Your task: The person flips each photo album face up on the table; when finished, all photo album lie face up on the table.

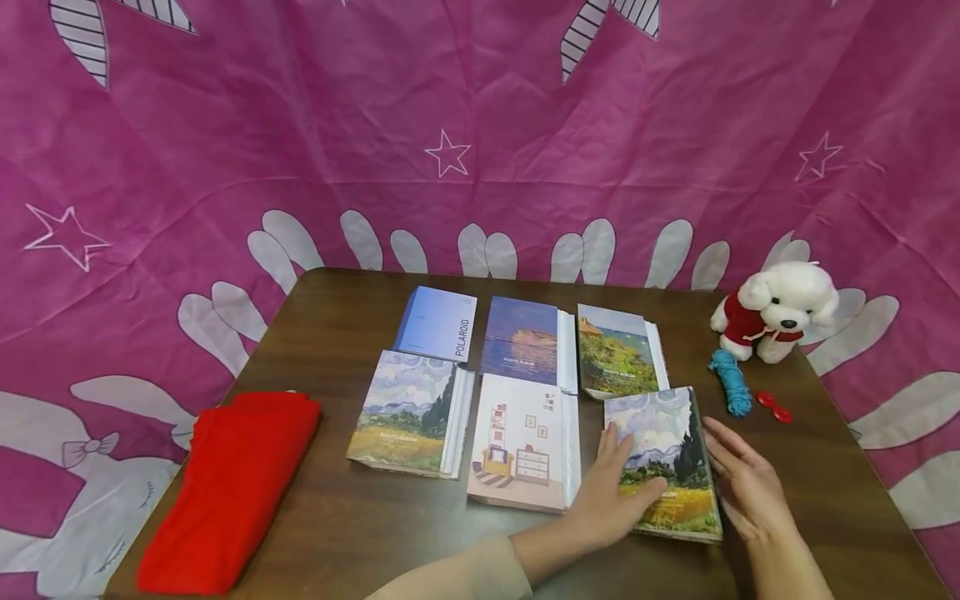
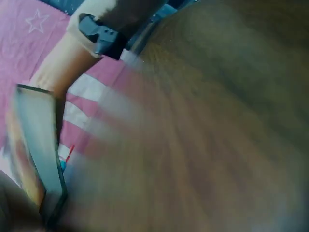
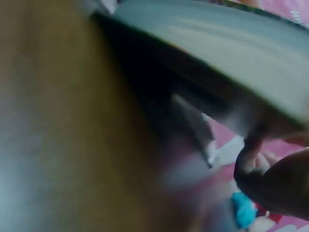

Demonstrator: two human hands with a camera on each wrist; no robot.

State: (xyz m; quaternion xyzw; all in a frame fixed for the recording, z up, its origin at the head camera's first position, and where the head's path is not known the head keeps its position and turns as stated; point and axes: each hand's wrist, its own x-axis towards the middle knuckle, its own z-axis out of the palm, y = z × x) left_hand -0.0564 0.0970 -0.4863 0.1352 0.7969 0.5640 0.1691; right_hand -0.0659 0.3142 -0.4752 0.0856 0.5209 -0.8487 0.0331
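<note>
A photo album (image 1: 663,442) with a painted field, dark trees and a cloudy sky on its cover is held between my two hands at the front right of the group. My left hand (image 1: 611,493) grips its left side, the thumb lying across the cover. At its right edge, my right hand (image 1: 750,483) holds the spine side with the fingers along it. The right wrist view shows the album's page edges (image 3: 231,46) tilted above the table, and the left wrist view shows the same pages (image 2: 41,130); both are blurred.
Beside it lies a white album with furniture drawings (image 1: 517,433), then another field-painting album (image 1: 405,408). Behind are a blue Polaroid album (image 1: 437,323), a seascape album (image 1: 521,337) and a cliff album (image 1: 618,346). Red cloth (image 1: 232,492), blue cord (image 1: 730,383), a red item (image 1: 774,407) and a plush dog (image 1: 780,308) flank them.
</note>
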